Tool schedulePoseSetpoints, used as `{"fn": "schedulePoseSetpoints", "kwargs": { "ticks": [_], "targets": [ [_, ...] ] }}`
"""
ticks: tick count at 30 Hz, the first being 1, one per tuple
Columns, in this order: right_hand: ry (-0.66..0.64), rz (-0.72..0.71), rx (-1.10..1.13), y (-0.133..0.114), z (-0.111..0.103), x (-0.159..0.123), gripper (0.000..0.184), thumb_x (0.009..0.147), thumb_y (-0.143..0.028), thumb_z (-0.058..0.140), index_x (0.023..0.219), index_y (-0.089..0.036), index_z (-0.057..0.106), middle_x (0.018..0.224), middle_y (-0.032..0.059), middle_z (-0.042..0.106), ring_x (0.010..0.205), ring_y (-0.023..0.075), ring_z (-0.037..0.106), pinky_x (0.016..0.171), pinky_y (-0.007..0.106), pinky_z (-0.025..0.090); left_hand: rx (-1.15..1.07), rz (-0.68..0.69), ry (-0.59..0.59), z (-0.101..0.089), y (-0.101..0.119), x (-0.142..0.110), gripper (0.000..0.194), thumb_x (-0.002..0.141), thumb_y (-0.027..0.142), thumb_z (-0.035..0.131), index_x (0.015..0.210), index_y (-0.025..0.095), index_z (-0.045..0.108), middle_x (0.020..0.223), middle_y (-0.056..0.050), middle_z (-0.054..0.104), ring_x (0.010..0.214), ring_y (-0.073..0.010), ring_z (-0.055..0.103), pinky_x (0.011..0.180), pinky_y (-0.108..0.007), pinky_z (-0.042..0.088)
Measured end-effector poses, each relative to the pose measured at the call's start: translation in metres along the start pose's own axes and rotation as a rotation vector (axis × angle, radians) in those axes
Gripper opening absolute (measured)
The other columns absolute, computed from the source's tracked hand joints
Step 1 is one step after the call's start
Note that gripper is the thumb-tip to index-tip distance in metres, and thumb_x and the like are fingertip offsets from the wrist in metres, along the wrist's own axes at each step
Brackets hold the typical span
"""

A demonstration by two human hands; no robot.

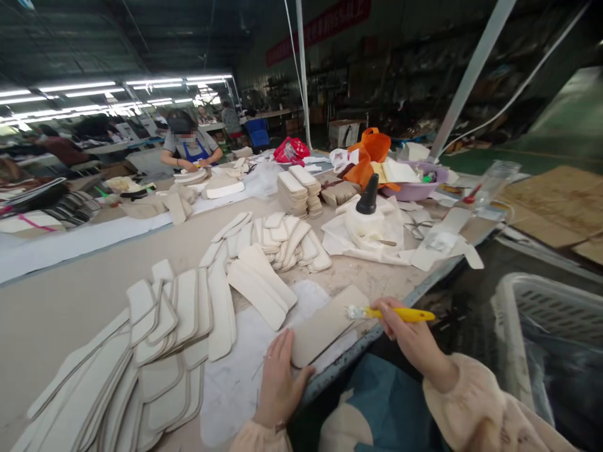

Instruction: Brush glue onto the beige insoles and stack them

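Note:
My right hand (400, 329) is closed around the yellow handle of a brush (406, 313). The bristles, coated in white, touch the far right part of a beige rounded panel (325, 326). My left hand (281, 380) lies at the panel's near left end, fingers stretched and thumb apart, touching its edge. Under the panel is a white sheet (230, 402). Left of it, more pale rounded panels (261, 285) lie overlapped in fanned rows (174, 314). Beyond the panel stands a white-smeared pot (360, 227) with a black cone (368, 196) on top.
Stacked panels (293, 191), a purple basin (419, 188), orange cloth (370, 157) and scissors (419, 227) are farther back on the table. A clear bottle (497, 185) lies at the right edge. A white plastic crate (541, 289) stands beside me. Across the table a person (191, 147) handles pieces.

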State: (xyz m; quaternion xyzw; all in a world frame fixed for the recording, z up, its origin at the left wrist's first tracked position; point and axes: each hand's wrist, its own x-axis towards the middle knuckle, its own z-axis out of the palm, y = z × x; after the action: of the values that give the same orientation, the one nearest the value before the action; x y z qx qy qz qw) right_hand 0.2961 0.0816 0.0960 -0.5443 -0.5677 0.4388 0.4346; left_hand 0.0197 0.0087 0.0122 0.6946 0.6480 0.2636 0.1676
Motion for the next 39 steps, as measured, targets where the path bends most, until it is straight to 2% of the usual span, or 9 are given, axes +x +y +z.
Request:
{"fn": "schedulePoseSetpoints", "kwargs": {
  "ticks": [8,11,14,19,27,30,34,36,39],
  "targets": [
    [-0.307,0.259,0.161,0.000,0.070,0.007,0.032,0.087,-0.052,0.049,0.078,-0.021,0.051,0.049,-0.0074,0.045,0.041,0.0095,0.041,0.044,0.022,0.036,-0.069,-0.079,0.032,-0.005,0.000,0.003,0.076,0.071,0.030,0.069,0.139,0.014,0.037,0.134,-0.016,0.053,0.125,-0.0299,0.048,0.106,-0.049,0.039],
    [-0.379,0.276,0.089,0.003,0.096,0.007,0.032,0.086,-0.051,0.050,0.075,-0.021,0.050,0.049,-0.0073,0.049,0.040,0.0095,0.044,0.044,0.021,0.038,-0.110,-0.123,0.029,-0.005,0.003,0.002,0.084,0.069,0.028,0.070,0.142,0.016,0.030,0.133,-0.013,0.055,0.124,-0.0278,0.049,0.105,-0.046,0.039],
    [-0.388,0.254,0.034,0.006,0.108,0.011,0.029,0.085,-0.049,0.050,0.076,-0.022,0.052,0.048,-0.0070,0.051,0.039,0.0096,0.044,0.042,0.021,0.038,-0.133,-0.139,0.022,-0.005,0.003,0.002,0.090,0.069,0.027,0.070,0.146,0.018,0.023,0.130,-0.011,0.057,0.123,-0.0271,0.049,0.105,-0.046,0.040],
    [-0.295,0.183,-0.111,0.013,0.093,0.025,0.027,0.086,-0.045,0.047,0.074,-0.021,0.053,0.048,-0.0062,0.052,0.038,0.0104,0.046,0.043,0.022,0.039,-0.119,-0.108,0.029,-0.003,0.002,0.001,0.091,0.072,0.027,0.069,0.147,0.019,0.020,0.132,-0.012,0.056,0.124,-0.0272,0.049,0.105,-0.047,0.039],
    [-0.089,0.034,-0.476,0.016,0.017,0.066,0.034,0.087,-0.046,0.046,0.064,-0.022,0.056,0.051,-0.0015,0.059,0.050,0.0166,0.059,0.057,0.028,0.044,-0.057,-0.065,0.031,0.000,-0.003,0.001,0.086,0.075,0.030,0.067,0.147,0.020,0.022,0.134,-0.013,0.055,0.125,-0.0283,0.048,0.105,-0.047,0.040],
    [-0.059,-0.088,-0.600,0.010,-0.002,0.067,0.030,0.089,-0.045,0.046,0.079,-0.022,0.061,0.068,0.0016,0.067,0.063,0.0190,0.064,0.064,0.029,0.044,-0.049,-0.054,0.046,0.001,-0.004,0.002,0.087,0.075,0.031,0.067,0.148,0.021,0.021,0.134,-0.013,0.055,0.124,-0.0292,0.050,0.103,-0.047,0.042],
    [-0.096,-0.390,-1.011,0.006,0.007,0.047,0.028,0.096,-0.037,0.041,0.092,-0.020,0.062,0.078,0.0069,0.069,0.072,0.0202,0.065,0.065,0.028,0.041,-0.036,-0.048,0.041,0.001,-0.005,0.001,0.091,0.076,0.033,0.068,0.149,0.019,0.015,0.134,-0.014,0.055,0.123,-0.0298,0.050,0.103,-0.049,0.042],
    [-0.199,-0.478,-1.151,0.009,0.025,0.031,0.026,0.096,-0.029,0.041,0.085,-0.018,0.061,0.070,0.0069,0.066,0.067,0.0193,0.063,0.061,0.027,0.039,-0.034,-0.053,0.033,0.002,-0.005,0.001,0.092,0.075,0.033,0.068,0.149,0.019,0.015,0.134,-0.015,0.055,0.123,-0.0297,0.050,0.103,-0.048,0.042],
    [-0.347,-0.585,-1.166,0.009,0.057,0.003,0.020,0.092,-0.017,0.044,0.080,-0.018,0.059,0.069,0.0063,0.065,0.066,0.0190,0.061,0.059,0.028,0.038,-0.048,-0.063,0.046,0.004,-0.008,0.000,0.094,0.074,0.031,0.071,0.149,0.019,0.015,0.133,-0.015,0.056,0.122,-0.0297,0.051,0.102,-0.048,0.043]
  ]
}}
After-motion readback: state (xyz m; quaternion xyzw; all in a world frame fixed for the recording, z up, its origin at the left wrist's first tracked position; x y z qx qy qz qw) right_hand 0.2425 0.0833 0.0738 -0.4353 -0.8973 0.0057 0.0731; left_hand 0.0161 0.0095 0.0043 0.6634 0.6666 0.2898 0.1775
